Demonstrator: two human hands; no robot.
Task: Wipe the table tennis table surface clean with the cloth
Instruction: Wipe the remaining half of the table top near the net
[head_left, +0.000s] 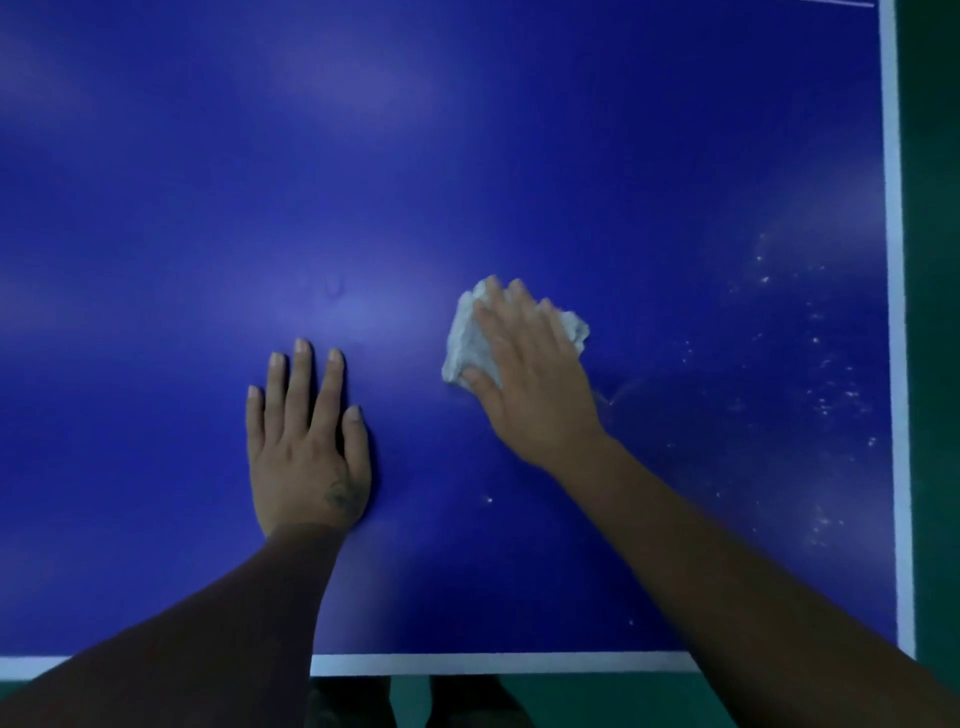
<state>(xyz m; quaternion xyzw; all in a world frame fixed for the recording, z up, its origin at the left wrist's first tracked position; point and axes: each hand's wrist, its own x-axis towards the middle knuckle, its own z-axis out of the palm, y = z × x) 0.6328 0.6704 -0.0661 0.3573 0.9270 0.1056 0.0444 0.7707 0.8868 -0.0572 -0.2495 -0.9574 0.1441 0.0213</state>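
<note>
- Head view: one blue table tennis table (467, 156) fills the frame; its white boundary lines run along the near edge and the right edge and meet at the lower-right corner.
- No brand, label or legible writing shows on any surface.
- Count: two hands, one cloth, one table.
- The left hand (306, 447) lies flat on the table, palm down, fingers straight and slightly spread, holding nothing. A small dark mark sits on its back near the wrist.
- The right hand (530, 374) presses down on one crumpled white cloth (467, 338); its fingers lie over the top of the cloth and the thumb bears on the near-left corner.
- The cloth rests on the table surface right of centre, well apart from both white lines and just right of the left hand.
- Scattered white specks (810, 364) lie on the surface between the cloth and the right edge line.
- Green floor (930, 312) shows beyond the table's right and near edges.
</note>
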